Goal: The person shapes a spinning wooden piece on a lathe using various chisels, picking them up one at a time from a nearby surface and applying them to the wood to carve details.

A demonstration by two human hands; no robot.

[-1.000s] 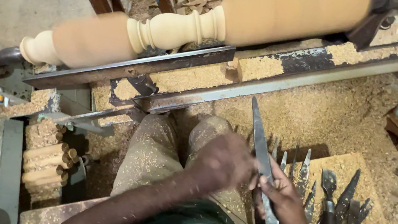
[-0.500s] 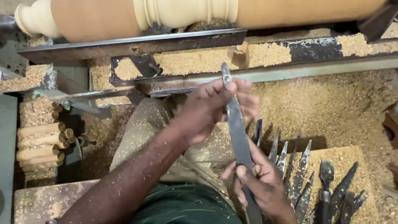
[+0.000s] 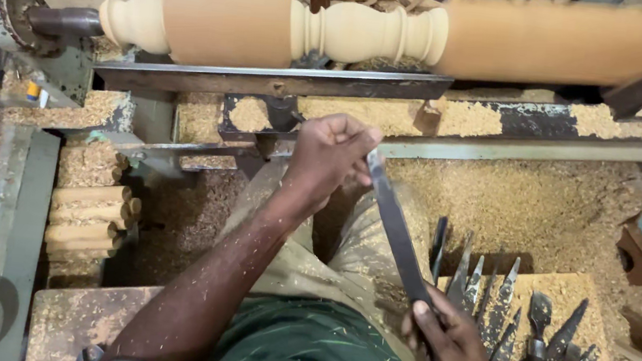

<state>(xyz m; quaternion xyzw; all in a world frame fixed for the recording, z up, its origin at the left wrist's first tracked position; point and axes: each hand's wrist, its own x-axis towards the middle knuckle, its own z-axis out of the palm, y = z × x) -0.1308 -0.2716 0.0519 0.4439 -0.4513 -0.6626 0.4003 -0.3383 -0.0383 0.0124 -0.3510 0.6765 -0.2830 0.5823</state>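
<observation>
Head view, nearest first: right hand (image 3: 455,352) low at the frame's edge, closed round the handle end of a long flat chisel (image 3: 396,231). Just to its right, a row of spare chisels (image 3: 530,337) standing tips-up in a block buried in shavings. Off to the left at about the same depth, a stack of turned wooden pieces (image 3: 89,209) amid sawdust.

Farther up, left hand (image 3: 332,153) curled into a fist against the blade's upper end, apparently pinching it (cutting edge hidden beside the knuckles). Blade slanted between both hands above the lap, short of the steel tool rest (image 3: 268,80) and not yet laid on it.

Beyond the rest, a pale spindle (image 3: 356,30) mounted on the lathe, blurred along its plain lengths, so judged to be spinning. Beads and coves already cut in the middle, plain cylinder on either side.

Step in hand, by the look of it: tool held ready ahead of a cut. Next move calls for seating the blade flat on the rest before touching wood, pinning it with the left hand, steering from the handle with the right, and easing the edge in gently.
</observation>
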